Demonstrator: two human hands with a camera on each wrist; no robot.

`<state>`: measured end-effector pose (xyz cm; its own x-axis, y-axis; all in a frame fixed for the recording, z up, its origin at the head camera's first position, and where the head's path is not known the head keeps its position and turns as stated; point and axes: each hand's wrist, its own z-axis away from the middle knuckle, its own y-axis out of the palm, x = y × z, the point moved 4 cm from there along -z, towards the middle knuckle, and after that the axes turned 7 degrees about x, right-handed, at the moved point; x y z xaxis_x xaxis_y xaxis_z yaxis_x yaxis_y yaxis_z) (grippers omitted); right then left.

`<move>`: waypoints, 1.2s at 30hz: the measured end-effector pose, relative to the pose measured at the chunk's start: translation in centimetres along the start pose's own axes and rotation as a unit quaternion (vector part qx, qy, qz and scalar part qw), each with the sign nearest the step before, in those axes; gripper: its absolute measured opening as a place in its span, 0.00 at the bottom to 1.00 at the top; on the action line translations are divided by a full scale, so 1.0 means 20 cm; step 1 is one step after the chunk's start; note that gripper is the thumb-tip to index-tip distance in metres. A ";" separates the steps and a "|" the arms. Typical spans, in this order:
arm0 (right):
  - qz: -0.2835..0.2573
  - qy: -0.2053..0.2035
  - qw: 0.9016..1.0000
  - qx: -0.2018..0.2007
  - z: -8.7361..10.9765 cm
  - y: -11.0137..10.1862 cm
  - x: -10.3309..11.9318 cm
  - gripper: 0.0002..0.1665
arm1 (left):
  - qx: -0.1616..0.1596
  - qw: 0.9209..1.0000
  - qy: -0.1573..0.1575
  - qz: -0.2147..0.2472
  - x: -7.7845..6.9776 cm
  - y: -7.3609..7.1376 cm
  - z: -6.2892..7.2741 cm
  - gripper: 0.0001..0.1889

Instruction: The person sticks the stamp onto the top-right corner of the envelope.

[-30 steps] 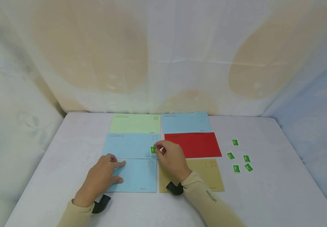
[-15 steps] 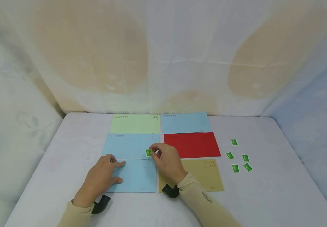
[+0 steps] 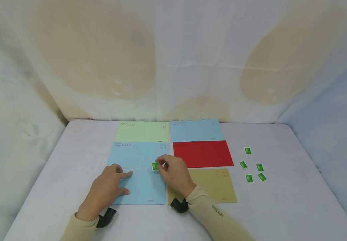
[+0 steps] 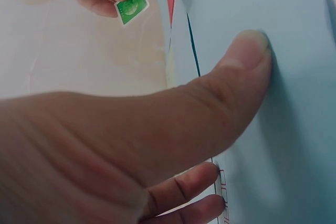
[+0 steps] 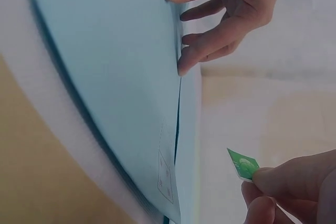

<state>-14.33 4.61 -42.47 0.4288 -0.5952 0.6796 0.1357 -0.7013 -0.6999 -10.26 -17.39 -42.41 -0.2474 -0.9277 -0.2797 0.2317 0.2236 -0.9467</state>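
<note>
From head height, the tabletop was viewed forward and downward, at a remove; in each wrist view, a close, tilted angle was taken, the near-left blue envelope and pinched green postage stamp captured in both from opposite sides.

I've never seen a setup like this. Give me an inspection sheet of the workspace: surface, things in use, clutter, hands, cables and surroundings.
Surface: pale-covered table.
Things in use: light green envelope, three blue envelopes, red envelope and tan envelope, laid in two columns; five loose green stamps to their right.
Clutter: nothing seen.
Hands: left hand rests thumb and index finger on the nearest blue envelope; right hand pinches a sixth green stamp, held off the paper.
Cables: nothing seen.
Surroundings: pale hangings with tan patches behind the table.
</note>
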 end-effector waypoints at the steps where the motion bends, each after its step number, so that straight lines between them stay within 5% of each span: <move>1: -0.001 0.002 1.000 0.001 0.00 0.00 0.00 0.07 | 0.000 1.000 0.000 0.001 0.00 0.00 0.00 0.34; 36: -0.045 0.029 0.997 0.058 0.01 0.09 -0.04 0.04 | -0.002 1.000 -0.001 0.007 0.01 0.01 0.00 0.33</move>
<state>-14.34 3.88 -44.40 0.3580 -0.5559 0.7503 0.2749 -0.7052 -0.6536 -10.31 -17.47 -42.56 -0.2429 -0.9250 -0.2922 0.2307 0.2375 -0.9436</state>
